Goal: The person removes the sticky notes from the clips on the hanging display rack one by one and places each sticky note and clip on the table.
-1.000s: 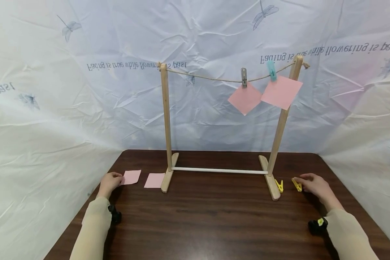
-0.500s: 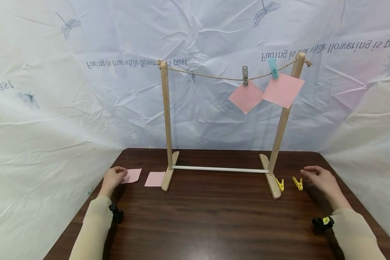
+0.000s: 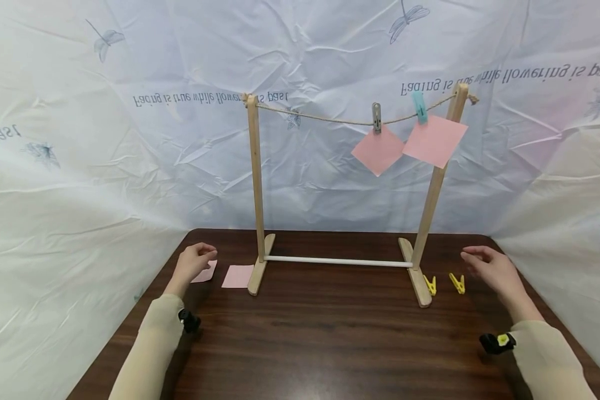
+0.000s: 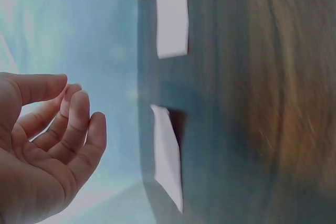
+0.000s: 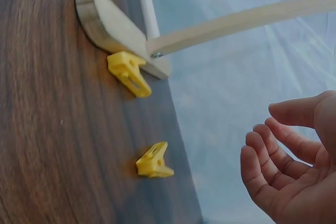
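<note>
My left hand point(image 3: 194, 264) is raised over the outer pink paper square point(image 3: 207, 274), hiding part of it. In the left wrist view its fingers point(image 4: 79, 121) bend loosely toward the thumb and hold nothing; the paper, with one edge lifted, lies apart from them. A second pink paper square point(image 3: 237, 276) lies flat beside the rack's left foot. On the right side, my right hand point(image 3: 492, 270) hovers with loosely bent fingers and nothing in them. Nearest to it is a yellow clothespin point(image 3: 458, 284). Another yellow clothespin point(image 5: 128, 73) lies against the rack's right foot.
A wooden rack point(image 3: 256, 183) with a white crossbar point(image 3: 337, 261) stands at the back of the brown table point(image 3: 300, 333). From its sagging string point(image 3: 320, 118), a grey clothespin point(image 3: 376, 118) and a blue clothespin point(image 3: 420, 107) hold two pink squares. Printed sheeting point(image 3: 180, 166) hangs behind.
My right hand has let go of the outer yellow clothespin and risen away from it. My left hand has released the outer pink square, lifting up and slightly right.
</note>
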Tool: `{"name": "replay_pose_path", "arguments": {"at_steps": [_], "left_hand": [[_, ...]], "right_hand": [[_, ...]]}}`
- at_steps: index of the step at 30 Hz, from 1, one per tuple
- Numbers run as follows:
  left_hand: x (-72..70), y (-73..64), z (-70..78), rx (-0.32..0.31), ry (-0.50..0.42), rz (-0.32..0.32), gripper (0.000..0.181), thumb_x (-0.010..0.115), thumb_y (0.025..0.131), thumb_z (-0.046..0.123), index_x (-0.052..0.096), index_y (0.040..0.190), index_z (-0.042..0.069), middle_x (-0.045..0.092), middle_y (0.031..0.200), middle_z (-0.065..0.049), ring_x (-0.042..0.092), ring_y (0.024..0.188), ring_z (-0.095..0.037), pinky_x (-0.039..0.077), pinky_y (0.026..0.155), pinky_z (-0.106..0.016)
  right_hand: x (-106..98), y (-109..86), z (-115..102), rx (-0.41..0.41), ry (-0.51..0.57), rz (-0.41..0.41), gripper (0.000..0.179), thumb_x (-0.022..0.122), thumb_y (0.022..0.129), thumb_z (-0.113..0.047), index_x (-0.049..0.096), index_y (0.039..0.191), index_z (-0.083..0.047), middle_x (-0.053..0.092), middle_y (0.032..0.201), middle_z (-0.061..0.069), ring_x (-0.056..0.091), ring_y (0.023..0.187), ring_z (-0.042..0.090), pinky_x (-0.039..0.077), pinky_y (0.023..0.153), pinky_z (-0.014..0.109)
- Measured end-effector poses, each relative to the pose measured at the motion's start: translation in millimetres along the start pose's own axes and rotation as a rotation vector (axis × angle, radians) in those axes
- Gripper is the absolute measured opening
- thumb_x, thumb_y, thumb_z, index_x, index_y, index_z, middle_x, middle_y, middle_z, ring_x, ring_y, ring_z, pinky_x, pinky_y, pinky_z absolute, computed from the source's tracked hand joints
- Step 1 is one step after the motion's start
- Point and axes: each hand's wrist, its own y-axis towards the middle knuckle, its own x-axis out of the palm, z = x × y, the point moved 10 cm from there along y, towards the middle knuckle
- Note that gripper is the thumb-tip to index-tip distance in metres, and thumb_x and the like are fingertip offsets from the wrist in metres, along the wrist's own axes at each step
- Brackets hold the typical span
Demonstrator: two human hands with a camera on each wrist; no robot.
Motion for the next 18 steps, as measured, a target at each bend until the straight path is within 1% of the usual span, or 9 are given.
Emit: {"name": "replay_pose_path", "arguments": {"at_steps": [2,4,6,8,10,13,14,17,18], "left_hand": [[3.5,-0.3,10.1,0.03,0.011,-0.012,0.029,0.059,0.103,0.022,0.066,0.119,-0.002,0.069,0.109,-0.022,0.07,0.087,-0.033,0.057,0.081,-0.049],[6.6,-1.2,19.8,0.05,0.016,-0.016,0.028,0.061,0.103,0.023,0.067,0.118,-0.001,0.069,0.108,-0.021,0.07,0.087,-0.034,0.057,0.08,-0.048],[10.1,-2.5,29.4,0.072,0.019,-0.025,0.028,0.061,0.103,0.023,0.067,0.117,0.0,0.069,0.108,-0.022,0.07,0.089,-0.036,0.057,0.079,-0.047],[13.7,-3.6,38.9,0.088,0.014,-0.035,0.026,0.061,0.102,0.021,0.067,0.117,0.0,0.07,0.108,-0.021,0.07,0.088,-0.037,0.058,0.079,-0.047],[17.8,-4.8,48.7,0.106,0.013,-0.048,0.026,0.062,0.102,0.021,0.067,0.116,0.0,0.07,0.107,-0.021,0.07,0.087,-0.037,0.058,0.077,-0.048],[24.1,-6.2,64.4,0.138,0.014,-0.068,0.025,0.063,0.101,0.02,0.068,0.115,-0.001,0.07,0.106,-0.021,0.071,0.08,-0.031,0.059,0.073,-0.045],[26.3,-6.7,69.4,0.146,0.013,-0.075,0.025,0.064,0.101,0.02,0.068,0.115,-0.001,0.07,0.105,-0.022,0.071,0.079,-0.031,0.059,0.073,-0.045],[33.1,-7.4,83.3,0.165,0.014,-0.095,0.024,0.064,0.101,0.02,0.068,0.115,0.0,0.07,0.102,-0.02,0.071,0.079,-0.03,0.059,0.073,-0.044],[35.7,-7.6,87.5,0.169,0.011,-0.104,0.024,0.064,0.101,0.019,0.068,0.115,0.0,0.07,0.101,-0.018,0.071,0.081,-0.032,0.059,0.073,-0.045]], "right_hand": [[-0.4,-0.9,-6.2,-0.016,0.005,0.002,0.06,0.051,0.104,-0.046,0.054,0.136,0.005,0.063,0.113,0.026,0.066,0.081,0.015,0.058,0.068,0.037],[-0.5,-1.9,-12.4,-0.029,0.007,0.004,0.058,0.051,0.104,-0.045,0.055,0.136,0.004,0.063,0.113,0.025,0.065,0.08,0.011,0.057,0.065,0.031],[0.0,-2.9,-18.0,-0.04,0.009,0.001,0.057,0.052,0.105,-0.044,0.055,0.136,0.004,0.063,0.115,0.025,0.064,0.081,0.011,0.056,0.064,0.027],[1.2,-3.5,-22.8,-0.043,0.012,-0.003,0.057,0.052,0.104,-0.045,0.056,0.136,0.002,0.062,0.117,0.026,0.064,0.083,0.012,0.055,0.064,0.026],[2.2,-4.3,-26.9,-0.044,0.015,-0.006,0.059,0.051,0.104,-0.048,0.056,0.136,0.001,0.061,0.12,0.027,0.063,0.083,0.01,0.055,0.064,0.026],[2.8,-5.7,-33.5,-0.053,0.027,-0.009,0.059,0.051,0.103,-0.049,0.057,0.136,0.0,0.062,0.12,0.026,0.061,0.082,0.005,0.055,0.064,0.026],[2.7,-6.2,-35.7,-0.057,0.028,-0.008,0.059,0.051,0.103,-0.049,0.057,0.135,0.0,0.062,0.119,0.026,0.059,0.081,0.003,0.055,0.064,0.026],[2.5,-7.5,-42.9,-0.072,0.029,-0.004,0.056,0.051,0.104,-0.047,0.058,0.134,0.0,0.063,0.117,0.023,0.061,0.082,0.006,0.054,0.064,0.026],[2.6,-7.8,-45.1,-0.076,0.029,-0.004,0.056,0.051,0.104,-0.047,0.058,0.134,0.0,0.063,0.115,0.022,0.061,0.082,0.007,0.054,0.064,0.026]]}}
